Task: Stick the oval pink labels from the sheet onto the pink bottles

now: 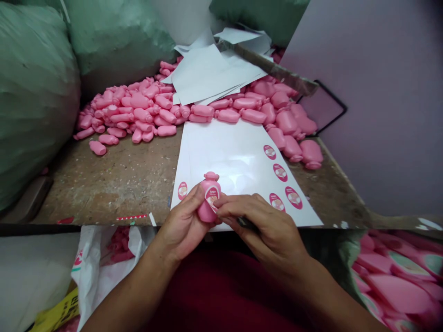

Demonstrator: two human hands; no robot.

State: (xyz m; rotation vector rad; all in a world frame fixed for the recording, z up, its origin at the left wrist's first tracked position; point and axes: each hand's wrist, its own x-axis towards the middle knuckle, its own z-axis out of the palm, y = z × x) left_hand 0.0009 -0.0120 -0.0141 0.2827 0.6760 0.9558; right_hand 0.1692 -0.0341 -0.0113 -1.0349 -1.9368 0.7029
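Observation:
My left hand [187, 219] is wrapped round a small pink plastic bottle [205, 213], held upright at the table's front edge. An oval pink-and-white sticker [212, 197] with "BABY" printed on it lies on the bottle's front. The fingertips of my right hand [261, 221] press at the sticker's lower right edge. A slim dark tool [247, 224] is tucked in that hand's curled fingers; its kind is mostly hidden. Beneath both hands lies a white sticker sheet [221, 152], with several oval stickers [294, 197] left on its right side and one on its left.
Pink bottles [138, 106] lie heaped along the back of the table [138, 177], with loose white sheets [207, 76] over them. Large green sacks [31, 92] stand at left. Labelled bottles [398, 281] fill a sack at lower right. A white bag [90, 258] hangs below the left edge.

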